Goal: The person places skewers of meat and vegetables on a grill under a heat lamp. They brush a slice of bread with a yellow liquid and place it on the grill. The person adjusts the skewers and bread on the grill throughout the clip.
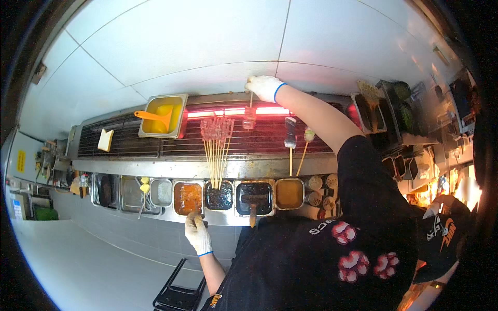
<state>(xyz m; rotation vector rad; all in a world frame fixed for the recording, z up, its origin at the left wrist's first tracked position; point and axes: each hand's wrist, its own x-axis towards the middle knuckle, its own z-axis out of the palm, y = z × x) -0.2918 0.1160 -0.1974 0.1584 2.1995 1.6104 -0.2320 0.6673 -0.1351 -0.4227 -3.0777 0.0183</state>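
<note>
My right hand (266,87), in a white glove with a blue cuff, reaches to the grill's far side. It pinches the stick of a meat skewer (249,118), whose meat lies across the red glowing grill. My left hand (198,233), gloved alike, is at the near rim of a metal pan of orange sauce (188,194). Its fingers are curled together; what they may hold is hidden. Between the hands, a bunch of meat skewers (217,134) rests on the grill grate (264,145), sticks towards me. A dark skewer (290,132) and a skewer with pale-green food (309,135) lie further right.
On the grate stand a yellow-filled pan (183,120) with an orange-handled brush (149,116) and a bread slice (105,140). Sauce pans line the near edge, one holding a wooden-handled brush (253,212). Seasoning jars (314,182) stand right. Another person (439,237) is beside me. A folding chair (181,289) stands below.
</note>
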